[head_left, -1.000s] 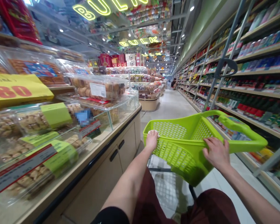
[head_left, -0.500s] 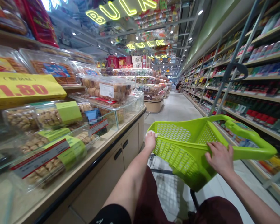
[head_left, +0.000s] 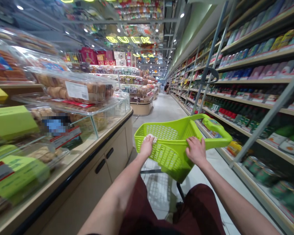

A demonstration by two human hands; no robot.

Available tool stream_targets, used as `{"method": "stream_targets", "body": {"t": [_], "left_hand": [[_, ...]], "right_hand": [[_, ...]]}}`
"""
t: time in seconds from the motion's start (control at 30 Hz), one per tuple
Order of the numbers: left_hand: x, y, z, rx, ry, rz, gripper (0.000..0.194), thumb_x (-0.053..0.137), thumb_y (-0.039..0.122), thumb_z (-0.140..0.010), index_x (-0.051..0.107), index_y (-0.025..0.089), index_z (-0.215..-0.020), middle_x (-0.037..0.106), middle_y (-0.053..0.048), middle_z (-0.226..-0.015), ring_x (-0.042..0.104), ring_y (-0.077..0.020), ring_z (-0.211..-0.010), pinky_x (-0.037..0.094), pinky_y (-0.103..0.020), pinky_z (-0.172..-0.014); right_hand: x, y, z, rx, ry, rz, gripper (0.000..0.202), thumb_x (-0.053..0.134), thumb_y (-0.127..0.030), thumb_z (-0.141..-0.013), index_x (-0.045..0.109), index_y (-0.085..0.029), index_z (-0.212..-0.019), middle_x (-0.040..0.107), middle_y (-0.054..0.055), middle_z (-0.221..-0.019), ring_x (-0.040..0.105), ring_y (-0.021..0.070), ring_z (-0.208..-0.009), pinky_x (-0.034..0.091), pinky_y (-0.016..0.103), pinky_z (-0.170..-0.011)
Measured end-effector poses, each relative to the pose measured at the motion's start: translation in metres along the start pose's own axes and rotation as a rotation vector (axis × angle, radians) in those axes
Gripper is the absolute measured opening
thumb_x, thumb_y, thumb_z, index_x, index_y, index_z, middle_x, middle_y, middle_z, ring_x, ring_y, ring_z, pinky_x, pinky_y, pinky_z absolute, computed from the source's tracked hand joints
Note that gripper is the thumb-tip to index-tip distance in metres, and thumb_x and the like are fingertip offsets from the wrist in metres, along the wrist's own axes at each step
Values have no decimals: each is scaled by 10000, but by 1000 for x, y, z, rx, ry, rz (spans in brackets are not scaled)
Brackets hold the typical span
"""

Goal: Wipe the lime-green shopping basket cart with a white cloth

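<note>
A bright green plastic shopping cart with perforated sides stands in front of me, its handle to the right. My left hand is closed on a crumpled white cloth or tissue, pressed against the near rim toward the cart's left end. Farther right, my right hand grips that same rim near the handle end, fingers curled over the edge. No goods show in the visible part of the basket.
On the left, a wooden display counter carries clear plastic packs of baked snacks. Tall shelves of cans and bottles line the right side. The tiled aisle runs ahead, with a person low by the far shelves.
My view has shifted right and forward along the counter. My left hand with the white cloth has slid along the rim toward my right hand, which keeps its grip.
</note>
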State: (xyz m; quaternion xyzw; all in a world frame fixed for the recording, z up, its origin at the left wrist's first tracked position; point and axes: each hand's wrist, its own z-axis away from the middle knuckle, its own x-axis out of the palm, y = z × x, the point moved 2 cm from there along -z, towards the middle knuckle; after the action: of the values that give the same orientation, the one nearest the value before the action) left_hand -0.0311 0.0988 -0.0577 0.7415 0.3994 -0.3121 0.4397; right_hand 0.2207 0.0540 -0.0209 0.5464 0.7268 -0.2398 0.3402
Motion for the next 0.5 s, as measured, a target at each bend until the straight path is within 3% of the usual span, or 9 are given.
{"method": "stream_targets", "body": {"t": [0.13, 0.2, 0.27, 0.37, 0.5], "left_hand": [[13, 58, 11, 251, -10, 250, 501, 352, 66, -775, 401, 195, -1256, 354, -65, -1378, 275, -152, -1283, 248, -345, -1067], [19, 89, 22, 278, 18, 424, 540, 356, 88, -775, 335, 187, -1305, 349, -72, -1381, 284, -152, -1280, 249, -350, -1071], [23, 105, 32, 204, 36, 584, 587, 391, 114, -760, 282, 166, -1335, 360, -89, -1371, 314, -164, -1266, 264, -352, -1066], [28, 107, 39, 35, -10, 780, 689, 509, 140, -686, 275, 164, -1335, 346, -87, -1379, 313, -192, -1268, 266, -352, -1063], [38, 101, 36, -294, -117, 1226, 482, 546, 288, -720, 469, 170, -1181, 514, -87, -1239, 451, -216, -1165, 392, -348, -955]], "right_hand": [[2, -40, 7, -19, -21, -379, 479, 404, -239, -785, 419, -139, -1253, 420, 109, -1313, 331, 218, -1235, 223, 437, -1046], [9, -55, 9, 120, -31, -610, 525, 393, -301, -808, 348, -127, -1302, 359, 112, -1360, 320, 209, -1250, 293, 398, -1025], [20, -61, 12, 352, -61, -817, 517, 390, -319, -812, 359, -133, -1293, 457, 118, -1284, 432, 207, -1172, 375, 380, -968], [32, -55, 18, 605, -39, -1019, 501, 430, -295, -783, 395, -154, -1262, 571, 96, -1154, 555, 200, -1020, 446, 369, -893], [28, -45, 27, 592, 54, -1130, 532, 406, -280, -794, 324, -129, -1297, 550, 111, -1180, 572, 198, -992, 469, 361, -860]]}}
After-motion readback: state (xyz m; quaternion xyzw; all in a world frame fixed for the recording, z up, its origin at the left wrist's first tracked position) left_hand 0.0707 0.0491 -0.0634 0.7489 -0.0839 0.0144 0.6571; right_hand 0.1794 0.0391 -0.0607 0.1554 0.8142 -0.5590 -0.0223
